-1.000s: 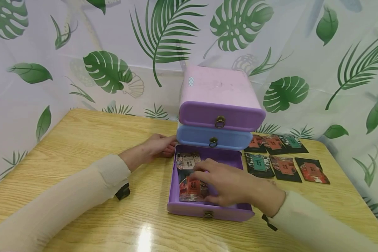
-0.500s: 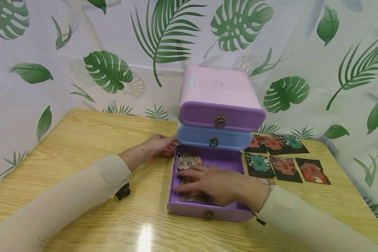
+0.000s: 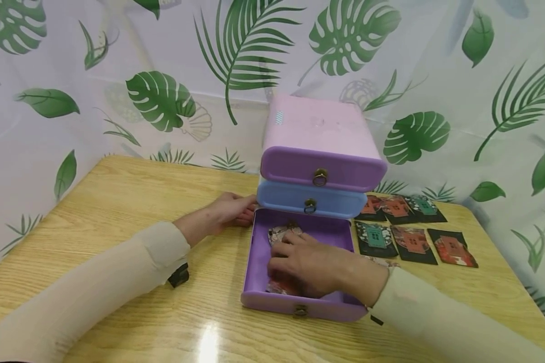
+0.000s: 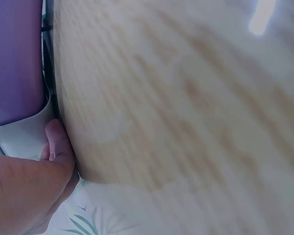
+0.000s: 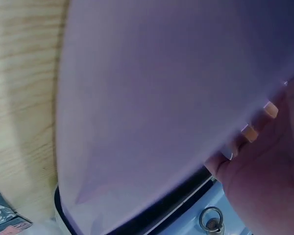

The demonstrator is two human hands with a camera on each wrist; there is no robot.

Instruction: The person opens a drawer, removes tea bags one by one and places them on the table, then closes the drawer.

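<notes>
A three-tier drawer box stands on the table, its lowest purple drawer (image 3: 250, 267) pulled out. Within that drawer lie a pale floral sachet (image 3: 278, 234) and a red sachet (image 3: 278, 287), both partly covered by my right hand (image 3: 311, 264). My right fingers curl over the sachets' left edges; the thumb is hidden. In the right wrist view the drawer's front hides most of the fingertips. My left hand (image 3: 222, 213) touches the box's left side near the table, its thumb (image 4: 59, 137) along the white casing (image 4: 27, 132) in the left wrist view.
The purple top drawer (image 3: 290, 169) and the blue middle drawer (image 3: 283, 199) are pushed in farther than the lowest. To the right, several sachets (image 3: 413, 242) lie in two rows; another pale one (image 3: 383, 261) shows beside my right wrist. Patterned cloth (image 3: 236, 136) hangs behind.
My right hand reached left over the sachets with fingers spread, then drew right as the fingers curled. Both sachets slid right from the drawer's left side. My left hand stayed in place.
</notes>
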